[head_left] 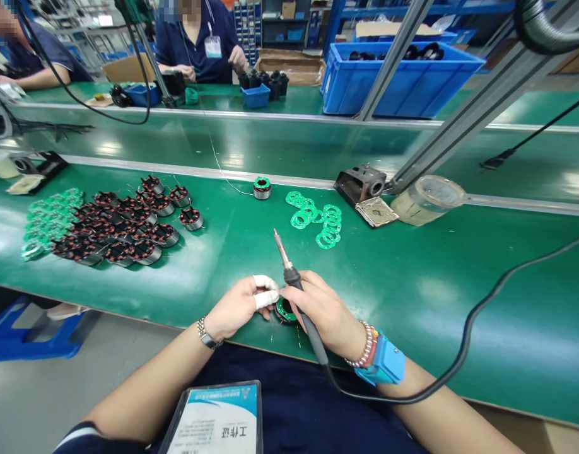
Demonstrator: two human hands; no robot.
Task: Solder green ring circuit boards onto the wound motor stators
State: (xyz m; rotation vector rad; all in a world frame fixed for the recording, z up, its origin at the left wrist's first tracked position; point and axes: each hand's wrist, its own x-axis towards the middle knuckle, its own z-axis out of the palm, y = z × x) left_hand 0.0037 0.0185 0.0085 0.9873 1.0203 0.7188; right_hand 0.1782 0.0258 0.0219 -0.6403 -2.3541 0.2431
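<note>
My right hand (325, 309) holds a soldering iron (313, 334), its tip pointing up and away, while its thumb and finger reach a motor coil with a green ring board (286, 309) at the table's front edge. My left hand (245, 302), with white tape on its fingers, is closed at the left side of that same coil. Both hands partly hide the coil. Another coil with a green ring (262, 188) stands upright farther back, with thin solder wire beside it. Loose green ring boards (330, 227) lie to its right.
Many bare coils (123, 221) and a pile of green rings (50, 221) cover the left. A metal iron stand (362, 183) and a plastic cup (429, 198) sit back right. Beyond are a blue crate (398, 79) and two people. The iron's cable crosses the right.
</note>
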